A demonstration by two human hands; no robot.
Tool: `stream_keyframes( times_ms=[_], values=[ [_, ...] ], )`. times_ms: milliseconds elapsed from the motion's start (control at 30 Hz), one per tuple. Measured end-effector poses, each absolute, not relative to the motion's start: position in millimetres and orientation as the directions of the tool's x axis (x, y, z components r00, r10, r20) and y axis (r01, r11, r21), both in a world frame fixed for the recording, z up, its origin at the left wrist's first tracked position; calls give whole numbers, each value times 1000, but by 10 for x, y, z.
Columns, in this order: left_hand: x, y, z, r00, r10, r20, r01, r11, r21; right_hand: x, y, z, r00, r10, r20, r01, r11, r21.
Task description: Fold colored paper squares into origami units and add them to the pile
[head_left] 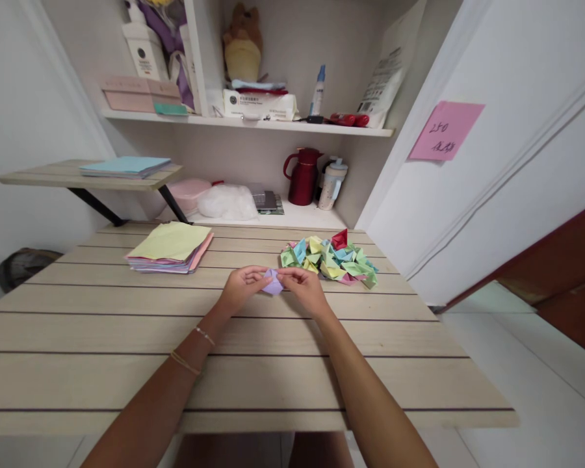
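Note:
A small folded piece of purple paper (pixel 273 285) is pinched between my two hands, a little above the middle of the table. My left hand (pixel 244 286) grips its left edge with thumb and fingers. On the opposite edge, my right hand (pixel 305 286) is closed the same way. Just beyond my right hand lies a heap of folded paper boats (pixel 338 260) in green, yellow, blue, pink and red. To the left is a stack of square paper sheets (pixel 170 247), with a yellow one on top.
A raised wooden stand (pixel 43 172) at the left bears blue paper sheets (pixel 125 166). Behind the slatted table (pixel 273 377), shelves hold a red jug (pixel 303 175), a light tumbler (pixel 333 184) and a plastic bag (pixel 227 202). A pink note (pixel 447 130) is stuck on the right wall.

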State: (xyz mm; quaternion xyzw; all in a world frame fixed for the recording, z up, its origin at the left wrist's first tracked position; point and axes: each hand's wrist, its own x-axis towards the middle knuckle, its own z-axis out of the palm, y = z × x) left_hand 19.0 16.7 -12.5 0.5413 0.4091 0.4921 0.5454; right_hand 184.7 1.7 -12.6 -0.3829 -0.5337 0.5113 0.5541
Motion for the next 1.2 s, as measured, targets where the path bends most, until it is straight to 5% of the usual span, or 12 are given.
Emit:
stream_keyframes(
  times_ms=[333, 567, 733, 1200],
  values=[
    [176, 189, -98, 172, 982, 74, -143, -49, 988, 1825, -20, -96, -157, 956, 249, -95, 236, -967],
    [148, 185, -123, 233, 972, 3, -212, 48, 976, 1825, -45, -103, -213, 821, 529, 237, 569, -787],
    [161, 187, -145, 350, 937, -18, -150, 75, 986, 1862, -51, -68, -97, 792, 603, 346, 595, -725],
    [176, 102, -109, 592, 801, -90, -52, 150, 987, 1883, 22, -138, -192, 954, 230, 33, 241, -970]
  ],
)
